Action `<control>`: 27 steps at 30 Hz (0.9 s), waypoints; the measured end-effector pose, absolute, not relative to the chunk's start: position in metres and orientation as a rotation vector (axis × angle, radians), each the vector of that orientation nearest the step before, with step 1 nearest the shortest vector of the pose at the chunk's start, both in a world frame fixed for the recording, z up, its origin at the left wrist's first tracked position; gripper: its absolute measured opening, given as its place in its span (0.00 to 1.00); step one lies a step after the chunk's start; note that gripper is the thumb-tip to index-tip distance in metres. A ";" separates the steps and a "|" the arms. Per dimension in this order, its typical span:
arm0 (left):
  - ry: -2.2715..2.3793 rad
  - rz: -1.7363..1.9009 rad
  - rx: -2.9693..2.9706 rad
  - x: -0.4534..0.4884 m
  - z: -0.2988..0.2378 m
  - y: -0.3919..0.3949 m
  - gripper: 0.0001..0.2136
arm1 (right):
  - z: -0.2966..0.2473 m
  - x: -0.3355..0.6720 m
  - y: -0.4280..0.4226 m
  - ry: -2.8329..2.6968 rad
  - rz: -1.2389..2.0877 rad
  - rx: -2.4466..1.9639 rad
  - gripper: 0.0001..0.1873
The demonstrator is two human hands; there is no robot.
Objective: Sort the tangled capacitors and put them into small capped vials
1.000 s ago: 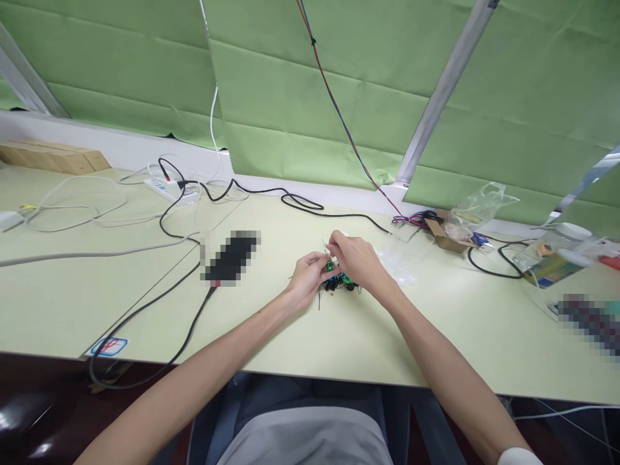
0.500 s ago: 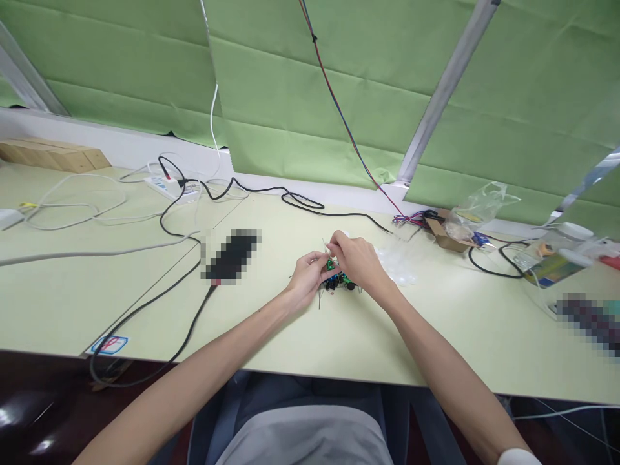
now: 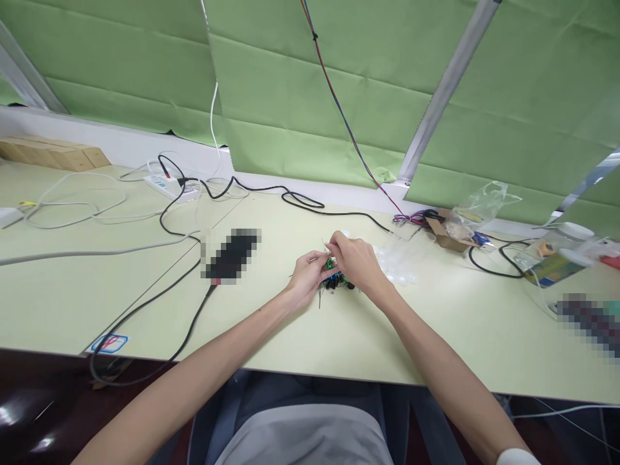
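Left hand (image 3: pixel 306 279) and right hand (image 3: pixel 356 259) both pinched a small green component (image 3: pixel 330 264) above the worktop (image 3: pixel 339 336); loose parts (image 3: pixel 341 282) lay beneath.

Grey garment (image 3: pixel 310 442) over the lap (white sleeve (image 3: pixel 514 456) on right arm).

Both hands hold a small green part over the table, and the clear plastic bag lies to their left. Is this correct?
Not quite: the head view shows the clear plastic bag to the right of the hands. The left hand and right hand do hold the small green part over the table.
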State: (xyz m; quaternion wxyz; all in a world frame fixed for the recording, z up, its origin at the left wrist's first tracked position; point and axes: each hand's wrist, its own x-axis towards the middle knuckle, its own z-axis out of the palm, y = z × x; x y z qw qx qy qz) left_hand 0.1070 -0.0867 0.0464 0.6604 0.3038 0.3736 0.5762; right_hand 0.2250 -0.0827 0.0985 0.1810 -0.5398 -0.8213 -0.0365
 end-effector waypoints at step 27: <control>0.846 1.340 0.650 0.108 0.044 -0.086 0.08 | 0.073 0.236 -0.079 -2.029 0.249 -1.283 0.08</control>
